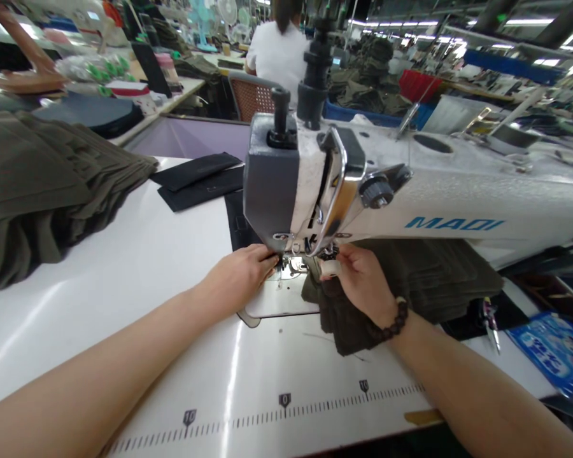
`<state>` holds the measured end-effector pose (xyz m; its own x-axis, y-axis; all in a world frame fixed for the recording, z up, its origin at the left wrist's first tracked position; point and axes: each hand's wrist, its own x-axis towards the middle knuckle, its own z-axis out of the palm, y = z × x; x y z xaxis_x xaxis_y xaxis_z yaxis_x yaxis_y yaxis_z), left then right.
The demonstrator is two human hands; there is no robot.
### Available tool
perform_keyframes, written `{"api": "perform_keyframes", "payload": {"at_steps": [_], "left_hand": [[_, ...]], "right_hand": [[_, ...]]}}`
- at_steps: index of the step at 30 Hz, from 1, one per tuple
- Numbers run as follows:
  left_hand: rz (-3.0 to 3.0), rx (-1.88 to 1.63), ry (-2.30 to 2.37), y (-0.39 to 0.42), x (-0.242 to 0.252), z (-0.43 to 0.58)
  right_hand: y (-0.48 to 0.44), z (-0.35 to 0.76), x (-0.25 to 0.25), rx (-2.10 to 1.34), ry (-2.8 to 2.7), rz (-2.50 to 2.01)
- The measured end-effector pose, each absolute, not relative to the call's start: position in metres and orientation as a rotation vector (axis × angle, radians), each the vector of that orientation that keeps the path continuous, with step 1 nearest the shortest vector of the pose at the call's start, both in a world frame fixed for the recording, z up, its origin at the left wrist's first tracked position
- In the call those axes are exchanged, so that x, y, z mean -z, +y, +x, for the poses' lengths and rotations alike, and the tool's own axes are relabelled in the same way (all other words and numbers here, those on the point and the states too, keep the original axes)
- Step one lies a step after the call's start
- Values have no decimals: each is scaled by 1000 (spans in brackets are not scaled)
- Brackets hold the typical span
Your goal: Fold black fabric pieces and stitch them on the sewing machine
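A white sewing machine (449, 203) reaches in from the right, its needle area above a metal plate (286, 299). My left hand (241, 277) is at the left side of the needle area, fingers pressed together near black fabric (239, 222); what its fingertips hold is hidden. On the right side of the needle, my right hand (363, 280) pinches dark olive fabric (341, 318), which hangs below it onto the table. A white band wraps a finger of this hand, and a dark beaded bracelet circles the wrist.
Stacked olive fabric (42, 184) lies at left, with black pieces (200, 178) beside it. More olive pieces (439, 273) lie under the machine arm. Snips (491, 321) and a blue packet (554, 350) are at right. A person in white (279, 54) is beyond the machine.
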<state>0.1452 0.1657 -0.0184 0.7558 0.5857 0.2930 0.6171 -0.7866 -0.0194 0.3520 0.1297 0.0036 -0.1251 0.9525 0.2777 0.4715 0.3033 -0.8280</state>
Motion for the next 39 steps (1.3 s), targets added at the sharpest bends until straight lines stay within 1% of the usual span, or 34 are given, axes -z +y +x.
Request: {"api": "perform_keyframes", "payload": {"at_steps": [4,9,13,19,27,34,39], "left_hand": [[-2774,264,-1015,160,16,146],[-2771,188,-1047,157,12,147],[-2783,144,-1055,157,10,148],[-2776,87,-1095,155,6,150],[-2800,128,-1075,152,4,148],[-2859,252,-993,157,13,142],[-2897,244,-948,160,15,141]], "right_hand": [[136,357,-6,-882,-1549,-1229],[139,358,2,-982,-1418,-1100],[144,357,11,-1051,-1287,-1100],[144,353,8,-1011,-1251,-1136],[142,355,3,-964,-1348,-1247],[144,355,2,-925,-1361,-1216],[145,356,3,-897,-1394,-1215]]}}
